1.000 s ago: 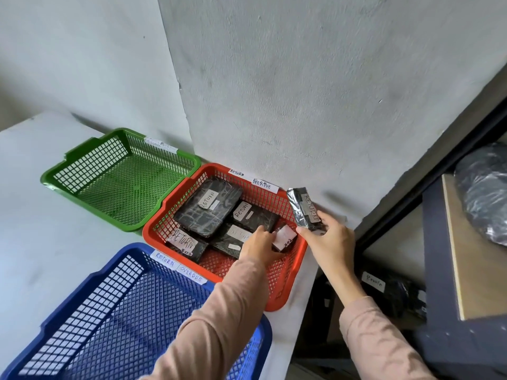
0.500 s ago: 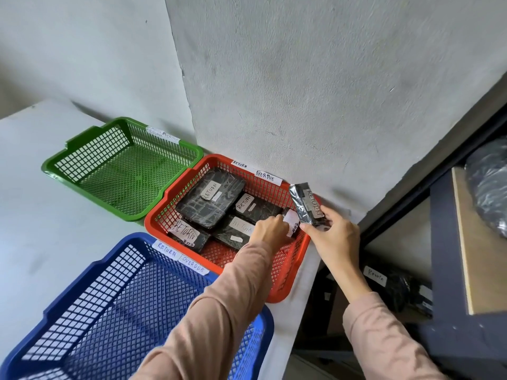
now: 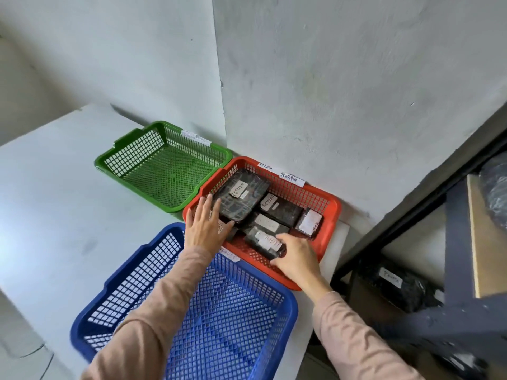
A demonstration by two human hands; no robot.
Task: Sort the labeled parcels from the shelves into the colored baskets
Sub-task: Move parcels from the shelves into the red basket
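Observation:
The red basket stands against the wall and holds several black wrapped parcels with white RETURN labels. My right hand grips the end of a small dark parcel that lies low at the front of this basket. My left hand is spread with straight fingers over the basket's left rim, its fingertips touching the large black parcel. A small parcel with a white label sits at the basket's right end. The green basket and the blue basket hold nothing.
All three baskets sit on a white table in a wall corner. To the right is a dark metal shelf frame; a labelled black parcel lies on its lower level and a black bag on the wooden board above.
My right hand brought the small parcel from above the basket's far right rim down into its front. My left hand let go of the white-labelled parcel and moved to the basket's left side, fingers spread.

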